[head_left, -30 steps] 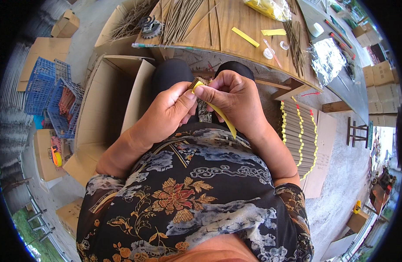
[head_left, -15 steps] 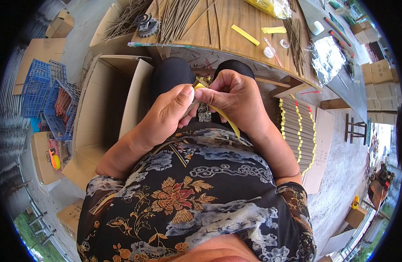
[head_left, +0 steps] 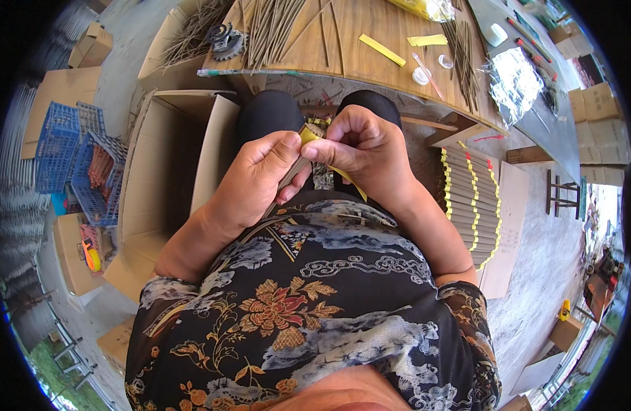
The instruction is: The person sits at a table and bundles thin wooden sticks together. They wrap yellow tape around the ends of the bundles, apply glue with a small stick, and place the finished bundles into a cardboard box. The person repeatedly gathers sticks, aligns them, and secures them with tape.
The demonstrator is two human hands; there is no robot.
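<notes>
My left hand (head_left: 250,179) is closed round a bundle of thin brown incense sticks (head_left: 288,177), held slanting above my lap. Around the bundle's upper end curves a yellow paper strip (head_left: 309,135). The fingertips of my right hand (head_left: 370,154) pinch this strip against the bundle, and its loose tail hangs down below that hand. My fingers hide part of the bundle. On the wooden table (head_left: 370,83) in front lie another yellow strip (head_left: 382,50), a few short yellow strips (head_left: 428,40) and loose incense sticks (head_left: 274,31).
An open cardboard box (head_left: 166,171) stands at my left, with blue plastic crates (head_left: 57,151) beyond. At my right, several yellow-banded bundles (head_left: 471,205) lie on flat cardboard (head_left: 511,233). Crumpled foil (head_left: 515,85), a small white tub (head_left: 421,75) and a metal gear (head_left: 227,46) rest on the tabletops.
The yellow strip now curves round the bundle's upper end, and its hanging tail shows shorter. More of the bundle shows below my left hand. Both hands stay close together.
</notes>
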